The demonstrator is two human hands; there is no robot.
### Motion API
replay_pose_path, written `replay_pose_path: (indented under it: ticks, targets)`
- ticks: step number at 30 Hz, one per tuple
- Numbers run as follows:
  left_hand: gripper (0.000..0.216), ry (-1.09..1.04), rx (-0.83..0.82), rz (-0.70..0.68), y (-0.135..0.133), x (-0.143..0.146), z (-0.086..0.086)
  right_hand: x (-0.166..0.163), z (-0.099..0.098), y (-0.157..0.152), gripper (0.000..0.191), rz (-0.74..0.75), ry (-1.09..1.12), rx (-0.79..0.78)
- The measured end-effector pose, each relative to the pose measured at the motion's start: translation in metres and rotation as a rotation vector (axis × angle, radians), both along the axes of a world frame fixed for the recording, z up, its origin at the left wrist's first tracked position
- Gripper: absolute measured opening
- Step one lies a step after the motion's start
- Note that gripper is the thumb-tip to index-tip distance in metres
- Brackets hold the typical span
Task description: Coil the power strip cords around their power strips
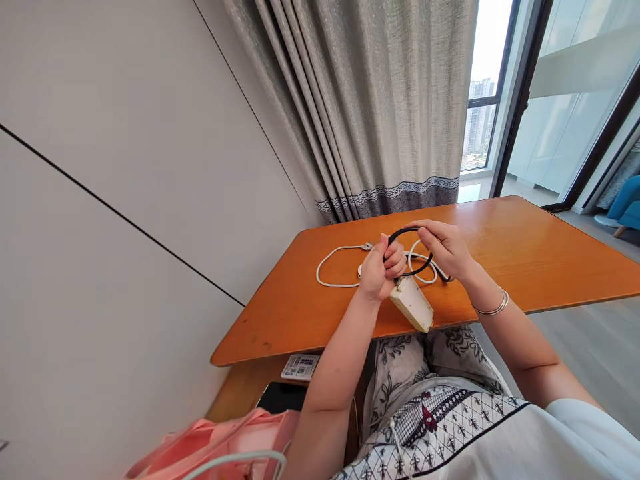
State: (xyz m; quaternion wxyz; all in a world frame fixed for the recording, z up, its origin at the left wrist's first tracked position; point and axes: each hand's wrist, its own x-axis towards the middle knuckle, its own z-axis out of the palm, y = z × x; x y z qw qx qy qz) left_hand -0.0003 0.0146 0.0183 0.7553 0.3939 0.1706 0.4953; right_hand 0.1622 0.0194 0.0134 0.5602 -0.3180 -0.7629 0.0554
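Observation:
My left hand (383, 267) is closed round a black cable (404, 231) that arcs over to my right hand (445, 248), which pinches the cable's other side. Both hands hover just above an orange wooden table (525, 253). A white power adapter block (412, 304) hangs below my left hand near the table's front edge. A white cable (330, 267) lies looped on the table behind and left of my hands. A silver bangle (495, 308) sits on my right wrist.
A grey curtain (370, 107) hangs behind the table, with a window and glass door at the right. A white wall runs along the left. Below the table lie a dark phone (281, 397), a labelled card (300, 367) and a pink bag (220, 443).

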Motion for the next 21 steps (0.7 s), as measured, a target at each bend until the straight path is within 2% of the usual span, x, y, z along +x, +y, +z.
replay_pose_path:
  ticks: [4, 7, 12, 17, 21]
  targets:
    - [0.056, -0.02, 0.017, -0.054, -0.005, 0.0, -0.002, 0.0, 0.0, -0.002, 0.046, -0.056, -0.061, 0.045]
    - [0.055, -0.049, 0.031, -0.027, -0.009, -0.002, 0.002, 0.002, -0.004, -0.002, 0.048, -0.075, -0.083, 0.051]
    - [0.053, -0.156, 0.089, 0.116, -0.016, -0.015, 0.013, 0.008, -0.022, 0.003, 0.051, -0.024, -0.089, -0.047]
    - [0.051, -0.195, 0.167, 0.22, -0.018, -0.029, 0.016, 0.017, -0.036, 0.009, 0.049, 0.048, -0.064, -0.183]
    - [0.051, -0.181, 0.184, 0.213, -0.021, -0.032, 0.018, 0.022, -0.033, 0.019, 0.048, 0.105, 0.13, -0.251]
